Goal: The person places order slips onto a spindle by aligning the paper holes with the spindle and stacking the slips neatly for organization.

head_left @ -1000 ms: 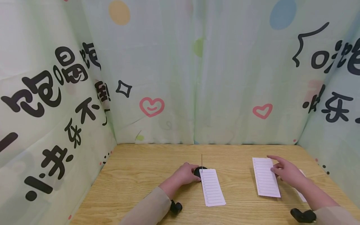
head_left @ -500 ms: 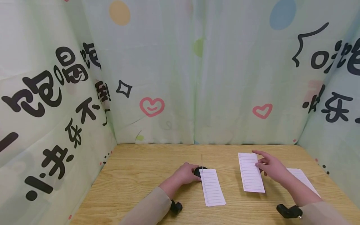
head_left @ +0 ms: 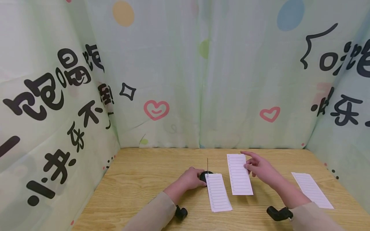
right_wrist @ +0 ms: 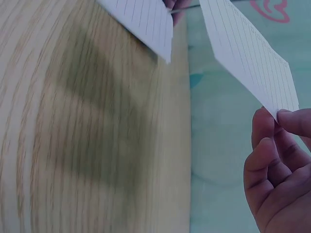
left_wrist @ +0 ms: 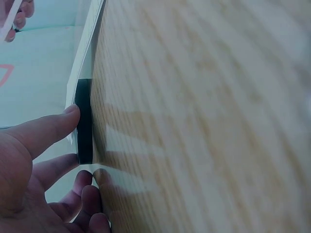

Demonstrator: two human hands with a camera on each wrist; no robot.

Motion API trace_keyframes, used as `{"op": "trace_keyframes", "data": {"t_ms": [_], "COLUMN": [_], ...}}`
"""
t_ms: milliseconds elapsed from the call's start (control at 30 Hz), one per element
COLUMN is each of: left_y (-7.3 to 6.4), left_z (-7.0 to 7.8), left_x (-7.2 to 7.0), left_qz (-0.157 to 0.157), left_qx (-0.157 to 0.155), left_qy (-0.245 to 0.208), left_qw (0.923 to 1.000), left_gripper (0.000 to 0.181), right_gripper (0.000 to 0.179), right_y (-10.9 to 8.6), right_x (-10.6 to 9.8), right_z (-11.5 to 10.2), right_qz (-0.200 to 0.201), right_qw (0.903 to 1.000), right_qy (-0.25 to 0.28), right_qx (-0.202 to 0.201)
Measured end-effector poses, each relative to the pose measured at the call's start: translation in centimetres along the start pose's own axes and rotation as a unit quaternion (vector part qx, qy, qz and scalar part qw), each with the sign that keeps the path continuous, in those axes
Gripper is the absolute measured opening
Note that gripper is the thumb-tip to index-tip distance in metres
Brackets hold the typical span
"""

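Observation:
My left hand point(head_left: 190, 178) grips the rim of a black round base point(head_left: 203, 175) between thumb and fingers. From this bill spike a thin upright needle point(head_left: 207, 163) rises. Several lined white slips point(head_left: 218, 193) lie over the base, the needle passing through their upper left corner. Up in the air to the right, my right hand point(head_left: 260, 167) pinches the right edge of another lined slip point(head_left: 240, 175) between thumb and finger. In the right wrist view that slip point(right_wrist: 248, 53) tilts above the table, apart from the spike.
More lined paper point(head_left: 312, 190) lies on the wooden table point(head_left: 138, 179) at the right, beside my right forearm. A printed curtain point(head_left: 173, 73) encloses the table at the back and both sides. A black wrist device point(head_left: 279, 213) sits under each sleeve.
My right hand has carried its slip leftward towards the spike, uncovering the paper at the right. My left hand and the spike stay in place.

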State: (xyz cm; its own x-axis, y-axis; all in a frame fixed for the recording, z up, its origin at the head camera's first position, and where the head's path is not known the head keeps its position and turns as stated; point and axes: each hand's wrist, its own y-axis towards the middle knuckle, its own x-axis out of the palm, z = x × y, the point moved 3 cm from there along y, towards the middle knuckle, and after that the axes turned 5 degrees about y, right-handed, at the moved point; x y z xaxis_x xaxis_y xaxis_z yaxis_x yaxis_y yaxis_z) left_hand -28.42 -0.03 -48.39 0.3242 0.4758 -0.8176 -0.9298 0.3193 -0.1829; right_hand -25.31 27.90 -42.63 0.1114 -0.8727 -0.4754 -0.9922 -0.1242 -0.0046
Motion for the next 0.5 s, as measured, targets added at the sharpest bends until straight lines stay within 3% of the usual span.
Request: {"op": "trace_keyframes", "data": {"t_ms": [500], "left_y": [0.2], "left_z": [-0.2], "left_x": [0.2], "left_qz": [0.000], "left_qx": [-0.004], "left_qy": [-0.001], "left_qw": [1.0000], "left_gripper": [0.062], "right_gripper": [0.056], "right_y": [0.7], "right_x": [2.5], "right_z": [-2.3], "right_qz": [-0.016], "right_qw": [0.9989], "right_qy": [0.034], "right_qx": [-0.029]}}
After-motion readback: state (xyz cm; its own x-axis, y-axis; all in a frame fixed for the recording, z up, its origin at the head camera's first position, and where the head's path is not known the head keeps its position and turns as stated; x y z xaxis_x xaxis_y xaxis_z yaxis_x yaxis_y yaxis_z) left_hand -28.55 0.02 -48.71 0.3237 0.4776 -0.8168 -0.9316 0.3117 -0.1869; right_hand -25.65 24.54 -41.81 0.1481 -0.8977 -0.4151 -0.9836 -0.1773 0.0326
